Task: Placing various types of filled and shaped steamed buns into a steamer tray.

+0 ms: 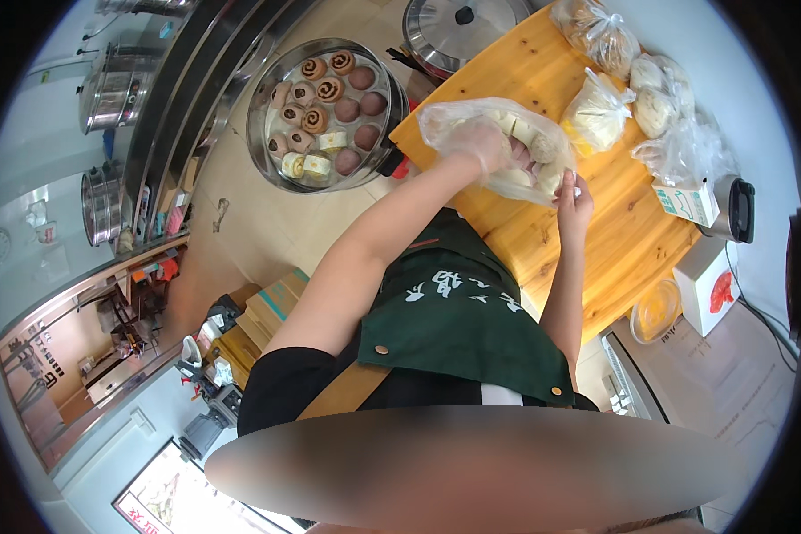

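A clear plastic bag [529, 191] of pale buns, some pinkish, sits on the wooden table [481, 231]. My left hand [478, 142] is in the bag's left part, blurred and partly behind the plastic, so its fingers are unclear. My right hand [571, 196] has its fingers closed on the bag's right edge. Left of the table, a round steel steamer tray [262, 156] holds spiral rolls, purple-brown buns and square pale-yellow pieces. A bag with pale contents [596, 111] lies just right of the one I hold.
More bagged items [654, 93], a carton [685, 200] and a dark-topped steel container [728, 209] line the table's right side. A steel lid [454, 40] is behind. A white box [703, 294] and round plastic container [654, 311] stand lower right. Steel racks [169, 80] and cardboard boxes [271, 307] are leftward.
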`<state>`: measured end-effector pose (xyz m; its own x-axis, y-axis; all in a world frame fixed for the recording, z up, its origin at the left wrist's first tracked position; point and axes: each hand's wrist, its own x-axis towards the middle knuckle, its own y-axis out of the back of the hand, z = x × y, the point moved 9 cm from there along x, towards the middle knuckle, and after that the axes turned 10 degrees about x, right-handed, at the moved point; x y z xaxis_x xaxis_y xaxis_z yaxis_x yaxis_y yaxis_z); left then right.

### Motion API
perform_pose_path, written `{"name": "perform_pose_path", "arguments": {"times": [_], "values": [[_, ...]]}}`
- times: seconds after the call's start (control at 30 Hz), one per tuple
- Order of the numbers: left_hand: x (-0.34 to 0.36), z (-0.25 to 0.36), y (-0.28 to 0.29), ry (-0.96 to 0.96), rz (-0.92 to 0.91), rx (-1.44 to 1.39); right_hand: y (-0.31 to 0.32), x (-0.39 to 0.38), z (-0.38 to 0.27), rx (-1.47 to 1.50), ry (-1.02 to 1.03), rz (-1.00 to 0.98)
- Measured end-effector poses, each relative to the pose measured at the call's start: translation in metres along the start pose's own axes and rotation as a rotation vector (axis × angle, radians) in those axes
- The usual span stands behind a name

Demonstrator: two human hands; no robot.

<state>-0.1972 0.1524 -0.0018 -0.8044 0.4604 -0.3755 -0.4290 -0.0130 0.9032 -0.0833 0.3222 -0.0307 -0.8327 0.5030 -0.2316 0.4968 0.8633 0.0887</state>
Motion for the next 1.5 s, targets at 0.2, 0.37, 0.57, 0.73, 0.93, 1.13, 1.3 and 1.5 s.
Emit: {"name": "perform_pose_path", "arguments": {"times": [0.2,0.37,0.57,0.73,0.93,1.13,1.3,1.5], "values": [[0.000,0.008,-0.004,-0.022,-0.118,0.107,0.012,-0.003,0.013,-0.104,0.006,0.026],[0.002,0.004,-0.018,0.045,-0.080,0.057,0.014,-0.009,0.013,-0.057,0.030,0.037],[-0.009,0.007,-0.014,0.048,0.156,0.133,0.012,-0.009,0.013,-0.052,0.022,0.009],[0.001,0.007,-0.028,-0.061,-0.069,0.008,0.017,-0.007,0.014,-0.112,0.055,0.026],[-0.002,-0.010,-0.020,0.122,-0.049,-0.175,0.033,-0.016,-0.001,-0.103,0.166,0.140],[0.012,-0.021,-0.003,0.115,0.102,-0.268,0.035,-0.029,-0.021,-0.154,0.147,0.186],[0.012,-0.021,0.003,0.065,0.138,-0.316,0.031,-0.030,-0.026,-0.122,0.151,0.172],[-0.006,-0.006,0.004,0.031,0.137,-0.203,0.030,-0.031,-0.028,-0.106,0.202,0.183]]}}
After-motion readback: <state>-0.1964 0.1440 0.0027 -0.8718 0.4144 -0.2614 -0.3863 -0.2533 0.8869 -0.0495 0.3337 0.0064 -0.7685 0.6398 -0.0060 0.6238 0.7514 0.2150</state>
